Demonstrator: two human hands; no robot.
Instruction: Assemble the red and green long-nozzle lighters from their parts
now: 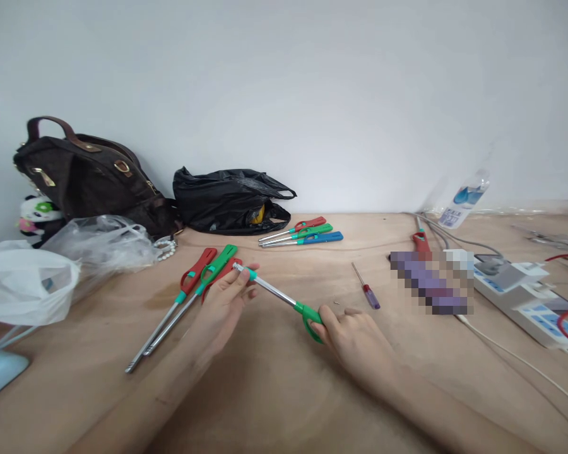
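Observation:
A green gas lighter (277, 290) with a long metal tube is held above the table between both hands. My right hand (353, 334) wraps round its green handle. Near the tube's tip, my left hand (224, 296) pinches the tube with thumb and fingers, beside a teal collar (252, 275). Left of that hand lie a red lighter (201, 268) and a green lighter (224, 257); another red one (228, 268) is partly hidden behind my fingers. A screwdriver (370, 295) with a purple-red handle and a tiny metal piece (336, 302) rest beyond my right hand.
Red, green and blue lighters (329, 237) lie near the wall beside a black plastic bag (227, 198). A dark backpack (94, 170) and plastic bags (28, 277) stand left. At right are a bottle (464, 198), a red lighter (421, 241), power strips (530, 302), cables and a blurred purple object.

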